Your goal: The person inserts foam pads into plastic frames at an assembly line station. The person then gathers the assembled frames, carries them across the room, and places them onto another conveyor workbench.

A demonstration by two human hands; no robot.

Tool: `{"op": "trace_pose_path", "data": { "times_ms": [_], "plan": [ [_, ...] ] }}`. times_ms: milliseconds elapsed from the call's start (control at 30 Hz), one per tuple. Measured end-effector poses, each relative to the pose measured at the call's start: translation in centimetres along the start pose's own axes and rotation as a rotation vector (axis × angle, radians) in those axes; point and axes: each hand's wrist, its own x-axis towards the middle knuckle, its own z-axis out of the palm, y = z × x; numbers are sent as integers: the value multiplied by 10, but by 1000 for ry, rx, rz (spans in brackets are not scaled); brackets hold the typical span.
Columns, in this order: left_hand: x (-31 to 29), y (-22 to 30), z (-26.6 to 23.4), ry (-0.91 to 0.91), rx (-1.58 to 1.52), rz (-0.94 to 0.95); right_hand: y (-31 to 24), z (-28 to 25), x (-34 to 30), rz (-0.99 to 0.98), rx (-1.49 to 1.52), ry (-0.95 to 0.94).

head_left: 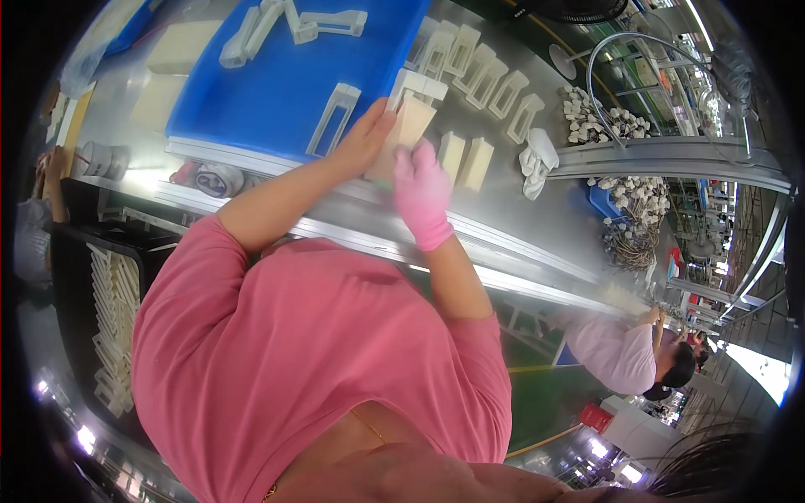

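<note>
Over the front edge of the metal bench, a cream rectangular block (414, 122) with a white plastic piece (422, 85) at its far end is between my hands. My bare left hand (366, 141) is closed round the left side of the block. My right hand (422, 186), in a pink glove, has its fingers curled against the near end. The glove is slightly blurred and hides that end. Just right of the glove, two cream blocks (476, 164) stand on the bench. A white open frame (334, 120) lies on the blue tray (277, 92) beside my left hand.
Several white frames (481, 75) stand in a row at the back right, near a crumpled white cloth (538, 163). More frames (251, 32) lie in the tray. A black crate (109, 318) of white parts is at my left; a co-worker (616, 352) is at far right.
</note>
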Motion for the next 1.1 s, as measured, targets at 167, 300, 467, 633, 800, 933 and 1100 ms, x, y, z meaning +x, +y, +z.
{"op": "trace_pose_path", "data": {
  "times_ms": [167,300,467,633,800,933,1100],
  "plan": [
    [-1,2,1,-32,-19,-8,-3,-9,8,13,37,-88],
    [-2,7,5,46,-26,-68,-6,-10,14,79,53,-124],
    [-1,4,5,79,-60,-123,-5,-9,14,146,159,-143],
    [0,-1,4,55,-190,-195,-4,-12,18,104,25,-176],
    [-1,7,5,27,-84,-102,-4,-9,19,124,12,-175],
    [4,-6,4,117,-182,-144,-10,-14,21,220,56,-243],
    [10,-2,-11,-99,-651,-388,-5,-24,28,82,402,96]
  ]
}}
